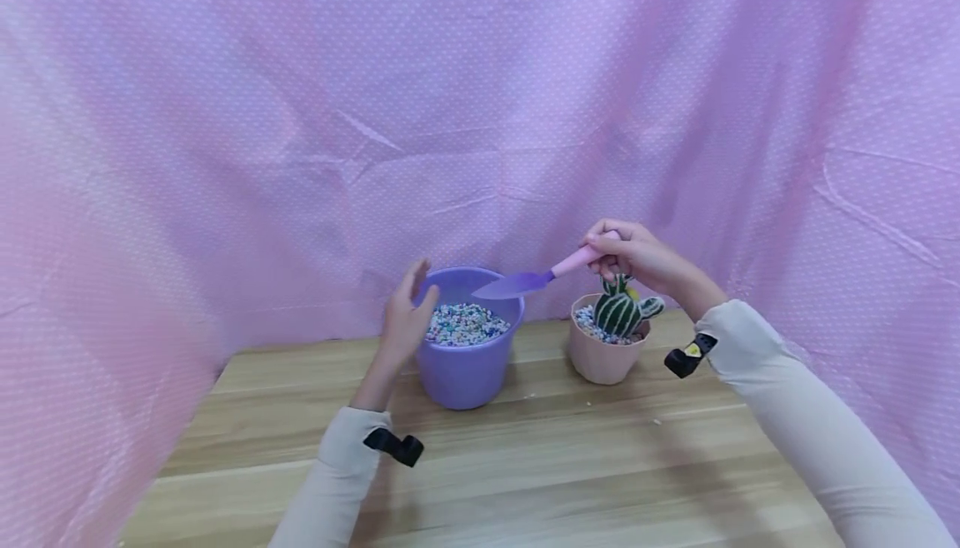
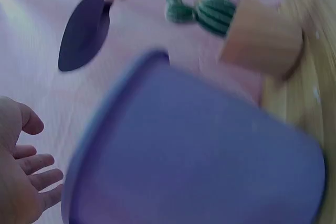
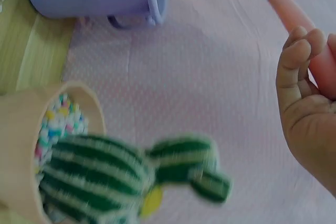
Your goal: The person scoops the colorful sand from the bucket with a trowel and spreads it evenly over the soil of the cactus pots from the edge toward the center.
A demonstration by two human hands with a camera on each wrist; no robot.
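Note:
In the head view my right hand (image 1: 630, 256) grips the pink handle of a small trowel (image 1: 517, 285), whose purple blade points left over the rim of a purple bucket (image 1: 461, 377). Multicoloured pebbles (image 1: 467, 325) partly fill the bucket. My left hand (image 1: 405, 319) is at the bucket's left rim, fingers extended and thumb apart; in the left wrist view that hand (image 2: 23, 166) holds nothing. Below my right hand stands a peach pot (image 1: 606, 361) with a green-and-white striped cactus (image 1: 618, 315) set in similar pebbles. Whether any pebbles lie on the blade cannot be made out.
Bucket and pot stand near the back of a wooden table (image 1: 480, 481), with a gap between them. A few loose pebbles (image 1: 657, 422) lie on the wood. A pink dotted curtain (image 1: 480, 115) hangs behind and along both sides.

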